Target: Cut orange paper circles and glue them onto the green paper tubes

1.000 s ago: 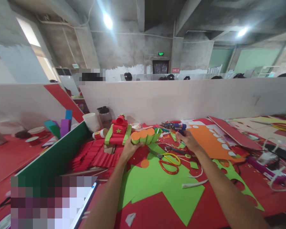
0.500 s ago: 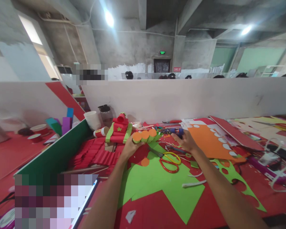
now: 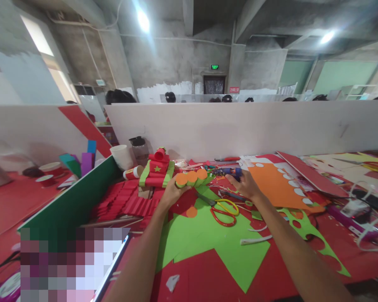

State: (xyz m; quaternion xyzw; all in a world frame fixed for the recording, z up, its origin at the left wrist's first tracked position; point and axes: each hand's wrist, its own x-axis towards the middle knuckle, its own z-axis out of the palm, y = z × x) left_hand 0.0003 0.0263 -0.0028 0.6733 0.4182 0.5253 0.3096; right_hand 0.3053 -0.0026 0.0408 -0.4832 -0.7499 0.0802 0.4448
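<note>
My left hand [image 3: 173,193] is closed on a green paper craft piece [image 3: 191,179], a row of rounded parts faced with orange discs. My right hand [image 3: 245,184] grips a dark blue glue gun [image 3: 231,172]; its dark tip points left, close to the green piece's right end. Whether the two touch I cannot tell. Below them, scissors [image 3: 222,212] with one yellow and one red handle lie on a green paper sheet [image 3: 204,239]. A loose orange disc [image 3: 192,212] rests left of the scissors.
Behind my left hand stands a red and green paper model [image 3: 157,170] with a star. Folded red paper strips [image 3: 122,203] lie beside a green divider [image 3: 69,197]. Orange paper [image 3: 271,186], cut green scrap [image 3: 315,239] and a purple power strip [image 3: 353,224] are at right.
The view has shifted very slightly. Both hands keep their hold and nearly the same positions; nothing is let go or picked up.
</note>
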